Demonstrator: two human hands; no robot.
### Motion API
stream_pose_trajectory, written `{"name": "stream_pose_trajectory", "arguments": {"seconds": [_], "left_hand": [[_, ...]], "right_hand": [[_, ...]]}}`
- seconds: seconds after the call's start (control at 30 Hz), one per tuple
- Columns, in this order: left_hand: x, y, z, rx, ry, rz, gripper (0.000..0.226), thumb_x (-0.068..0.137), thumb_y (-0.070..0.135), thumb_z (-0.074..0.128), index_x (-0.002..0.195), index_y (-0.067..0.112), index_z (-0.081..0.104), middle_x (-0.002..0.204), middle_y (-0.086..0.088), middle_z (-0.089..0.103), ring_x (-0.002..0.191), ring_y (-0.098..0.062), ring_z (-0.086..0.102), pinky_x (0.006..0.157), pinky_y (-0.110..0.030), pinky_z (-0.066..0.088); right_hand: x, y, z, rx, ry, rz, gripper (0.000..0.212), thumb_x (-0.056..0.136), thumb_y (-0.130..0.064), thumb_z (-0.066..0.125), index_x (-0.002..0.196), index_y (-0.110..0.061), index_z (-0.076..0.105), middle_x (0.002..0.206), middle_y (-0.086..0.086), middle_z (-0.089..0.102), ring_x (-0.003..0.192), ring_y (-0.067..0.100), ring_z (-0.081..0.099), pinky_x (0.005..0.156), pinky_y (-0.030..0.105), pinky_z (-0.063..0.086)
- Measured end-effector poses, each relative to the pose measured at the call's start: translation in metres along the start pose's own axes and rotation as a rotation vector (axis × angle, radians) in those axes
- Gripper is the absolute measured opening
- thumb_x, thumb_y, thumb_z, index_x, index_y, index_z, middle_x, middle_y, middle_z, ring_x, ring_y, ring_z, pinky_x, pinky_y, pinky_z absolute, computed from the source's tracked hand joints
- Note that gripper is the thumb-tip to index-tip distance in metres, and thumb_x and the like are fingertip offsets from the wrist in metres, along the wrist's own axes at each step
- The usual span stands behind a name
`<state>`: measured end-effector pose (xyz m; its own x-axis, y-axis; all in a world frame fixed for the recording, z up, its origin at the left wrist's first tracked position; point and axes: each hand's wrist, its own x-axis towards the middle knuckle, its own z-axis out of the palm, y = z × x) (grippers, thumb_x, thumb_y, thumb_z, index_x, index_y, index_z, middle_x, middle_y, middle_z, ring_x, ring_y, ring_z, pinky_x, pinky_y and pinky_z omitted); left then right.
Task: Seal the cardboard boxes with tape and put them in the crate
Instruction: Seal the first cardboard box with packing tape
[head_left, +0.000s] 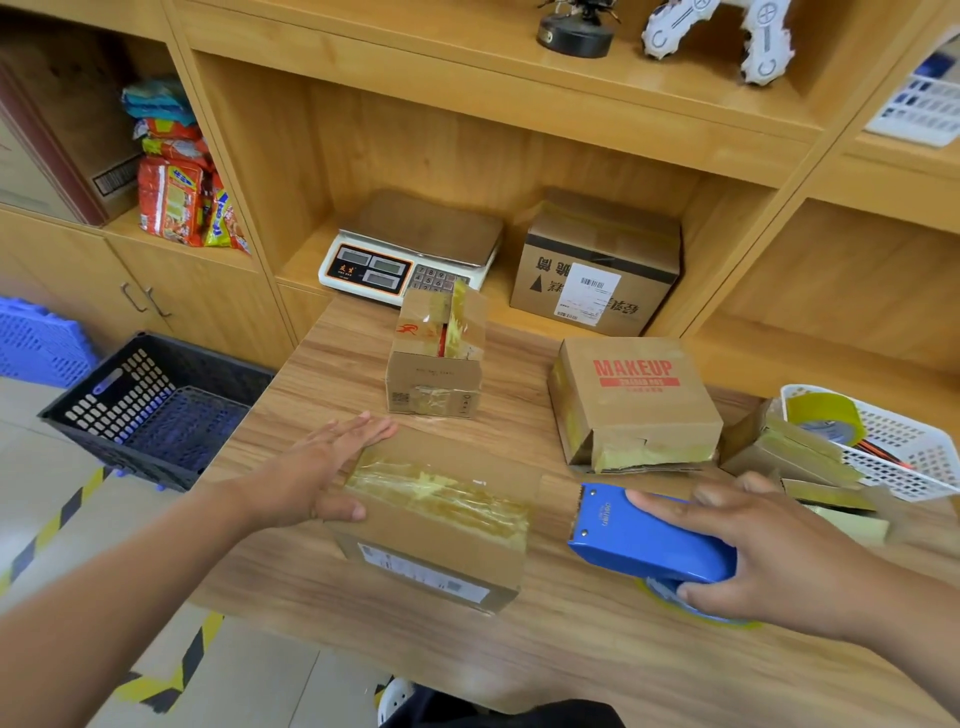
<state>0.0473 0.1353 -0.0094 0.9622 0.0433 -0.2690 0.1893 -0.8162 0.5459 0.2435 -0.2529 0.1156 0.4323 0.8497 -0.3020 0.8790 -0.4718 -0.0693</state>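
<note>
Crate (122, 397) stands leftward; flat left grip (322, 467) presses taped box (441, 525), right grip (769, 545) grasps dispenser (641, 538).

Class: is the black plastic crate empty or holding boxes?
Empty: the black plastic crate shows only its bare perforated bottom.

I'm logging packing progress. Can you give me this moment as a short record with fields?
left hand: flat on the left end of the near cardboard box
right hand: holds the blue tape dispenser, right of that box
box top: yellowish tape along it
crate: black, low to the left of the table, no box visible inside
other boxes: MAKEUP box and small taped box, on the table
</note>
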Motion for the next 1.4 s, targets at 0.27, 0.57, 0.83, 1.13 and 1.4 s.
{"name": "stream_pose_trajectory", "arguments": {"seconds": [0.27, 0.57, 0.83, 1.13, 1.4], "left_hand": [[0.0, 0.006, -0.004, 0.022, -0.021, -0.07, 0.105, 0.078, 0.041, 0.074, 0.137, 0.052, -0.011, 0.151, 0.018, -0.01, 0.14, -0.001, -0.014, 0.111, -0.015, -0.007], [0.012, 0.052, 0.0, 0.226, 0.248, -0.145, 0.09, 0.073, 0.075, 0.041, 0.149, 0.031, 0.02, 0.157, -0.002, 0.022, 0.145, -0.012, 0.01, 0.115, -0.027, -0.001], [0.032, 0.058, 0.042, 0.49, 0.254, -0.106, 0.084, 0.082, 0.069, -0.008, 0.151, 0.021, -0.005, 0.16, 0.005, -0.005, 0.139, -0.005, -0.022, 0.113, -0.031, -0.019], [0.009, 0.018, 0.007, 0.075, 0.321, -0.125, 0.065, 0.094, 0.053, 0.018, 0.151, 0.023, 0.014, 0.158, 0.008, 0.015, 0.14, 0.005, -0.005, 0.113, -0.018, -0.008], [-0.004, -0.018, -0.004, -0.347, 0.345, -0.187, 0.046, 0.102, 0.029, 0.034, 0.147, 0.03, 0.026, 0.149, 0.017, 0.017, 0.134, 0.013, 0.006, 0.098, 0.004, 0.0]], "right_hand": [[0.016, 0.009, 0.034, -0.016, -0.008, -0.046, 0.066, 0.07, -0.078, 0.035, 0.118, -0.08, -0.01, 0.085, -0.023, 0.035, 0.087, 0.008, 0.029, 0.069, 0.012, 0.022], [0.033, 0.011, 0.074, 0.04, 0.014, -0.053, 0.068, 0.073, -0.075, 0.036, 0.118, -0.079, -0.016, 0.085, -0.025, 0.029, 0.082, 0.013, 0.028, 0.063, 0.011, 0.019], [0.038, 0.003, 0.094, 0.085, 0.042, -0.033, 0.071, 0.078, -0.07, 0.038, 0.126, -0.074, -0.014, 0.094, -0.019, 0.031, 0.091, 0.017, 0.03, 0.076, 0.011, 0.02], [0.052, -0.037, 0.071, 0.196, 0.135, -0.034, 0.073, 0.072, -0.071, 0.043, 0.132, -0.071, 0.001, 0.092, -0.024, 0.035, 0.092, 0.015, 0.032, 0.083, 0.012, 0.026], [0.083, -0.077, 0.047, 0.209, 0.236, -0.089, 0.072, 0.072, -0.072, 0.041, 0.129, -0.075, -0.003, 0.097, -0.02, 0.036, 0.092, 0.013, 0.025, 0.091, 0.005, 0.018]]}}
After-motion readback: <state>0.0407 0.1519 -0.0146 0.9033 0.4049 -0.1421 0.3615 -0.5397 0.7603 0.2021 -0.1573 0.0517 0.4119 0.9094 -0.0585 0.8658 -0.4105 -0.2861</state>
